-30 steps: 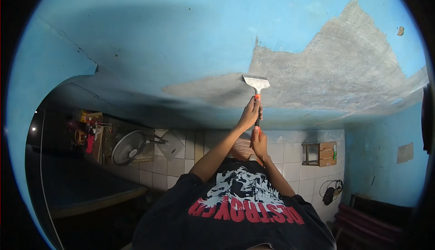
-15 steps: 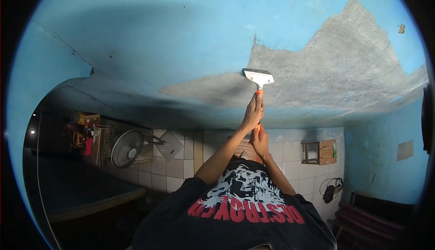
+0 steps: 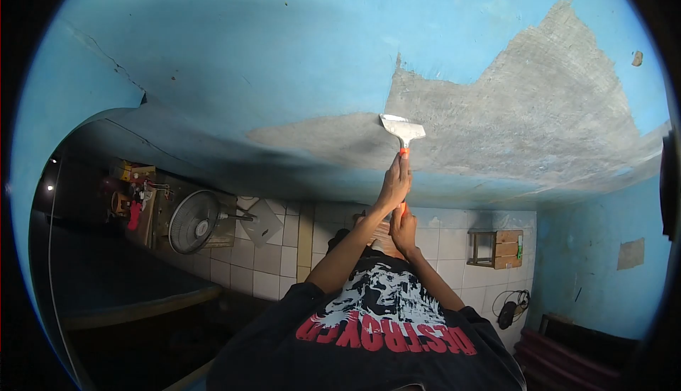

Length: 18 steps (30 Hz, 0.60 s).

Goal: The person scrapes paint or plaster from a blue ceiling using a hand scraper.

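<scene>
A wall scraper (image 3: 404, 130) with a wide metal head and an orange handle meets the wall at the edge of a bare grey patch (image 3: 496, 118). Blue paint (image 3: 298, 51) covers the wall around that patch. My left hand (image 3: 395, 182) is wrapped round the upper handle, just below the metal head. Lower down, my right hand (image 3: 403, 231) grips the end of the same handle. Both arms reach up and forward from my body, and the fingers' far sides are partly hidden.
Below on the left stands a fan (image 3: 195, 222) beside cluttered shelving. A small wooden stool (image 3: 495, 248) and a coiled black cable (image 3: 509, 311) lie to the right on the tiled floor (image 3: 266, 260). Dark red stacked items (image 3: 553, 362) sit at lower right.
The scraper head has shifted slightly down and left in view, and its blade tilts more. Both hands keep their hold on the handle. The whole view has shifted a little.
</scene>
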Each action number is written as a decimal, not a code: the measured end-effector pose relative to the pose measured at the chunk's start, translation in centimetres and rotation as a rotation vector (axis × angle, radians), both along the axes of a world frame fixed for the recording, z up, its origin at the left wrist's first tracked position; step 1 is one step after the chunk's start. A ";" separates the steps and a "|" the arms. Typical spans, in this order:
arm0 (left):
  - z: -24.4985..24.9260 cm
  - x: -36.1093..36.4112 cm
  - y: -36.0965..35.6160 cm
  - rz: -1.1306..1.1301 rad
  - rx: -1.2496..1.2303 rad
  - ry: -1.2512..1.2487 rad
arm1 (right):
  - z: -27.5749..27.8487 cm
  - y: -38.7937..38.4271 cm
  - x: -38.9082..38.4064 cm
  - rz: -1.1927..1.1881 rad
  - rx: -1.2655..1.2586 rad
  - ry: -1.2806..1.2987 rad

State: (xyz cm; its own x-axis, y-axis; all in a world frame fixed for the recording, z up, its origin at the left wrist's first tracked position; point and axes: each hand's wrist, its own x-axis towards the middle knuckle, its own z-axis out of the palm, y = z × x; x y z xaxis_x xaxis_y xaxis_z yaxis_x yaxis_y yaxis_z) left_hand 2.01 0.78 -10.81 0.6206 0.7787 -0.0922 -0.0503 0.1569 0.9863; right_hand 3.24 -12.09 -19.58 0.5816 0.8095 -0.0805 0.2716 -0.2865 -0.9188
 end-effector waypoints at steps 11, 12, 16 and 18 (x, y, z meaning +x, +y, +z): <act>-2.7 0.4 0.9 0.107 0.502 0.121 | -1.5 0.4 -0.5 -0.024 -0.139 -0.161; -2.7 0.3 1.0 0.105 0.507 0.122 | -1.2 0.3 -0.7 -0.025 -0.134 -0.159; 2.1 -0.1 1.0 0.015 0.267 0.108 | 1.6 0.6 -1.0 -0.047 -0.045 -0.149; 2.2 -0.4 1.1 -0.023 0.107 0.116 | 1.3 0.7 -1.1 -0.051 -0.030 -0.126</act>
